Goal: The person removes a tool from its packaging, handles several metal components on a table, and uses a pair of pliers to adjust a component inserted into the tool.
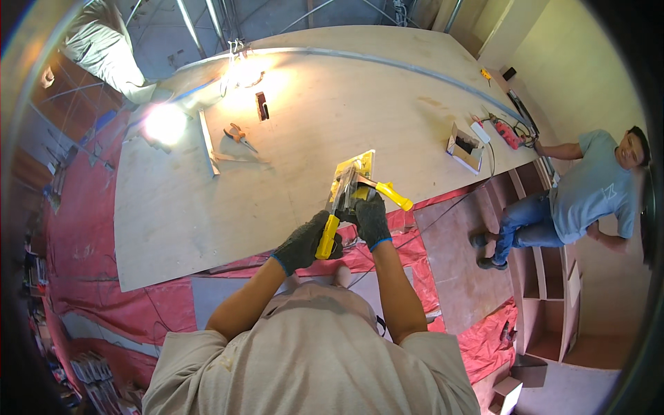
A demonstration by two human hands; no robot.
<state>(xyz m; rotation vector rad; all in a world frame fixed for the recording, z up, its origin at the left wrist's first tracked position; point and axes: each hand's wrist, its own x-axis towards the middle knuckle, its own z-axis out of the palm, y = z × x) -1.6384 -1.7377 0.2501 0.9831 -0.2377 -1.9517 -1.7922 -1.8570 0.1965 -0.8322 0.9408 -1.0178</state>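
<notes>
My left hand [304,243], in a dark glove with blue cuff, is closed round the yellow-handled scraper [327,238], its grey blade pointing away from me. My right hand [372,220], gloved alike, is closed beneath a flat rectangular plate [365,161] smeared with yellow. Across the plate lies a second yellow-handled tool [394,196], its handle sticking out to the right above my right hand. Tools and fingers overlap, so the right hand's exact grip is hidden. Both hands are over the near edge of a large plywood sheet [187,235].
On the plywood lie orange-handled pliers [238,136], wood strips [207,144], an open box [463,149] and a red power tool [508,133]. A bright lamp [166,123] shines at left. A person [588,187] stands at right; another person's leg [111,55] shows far left. Red sheeting [83,235] covers the floor.
</notes>
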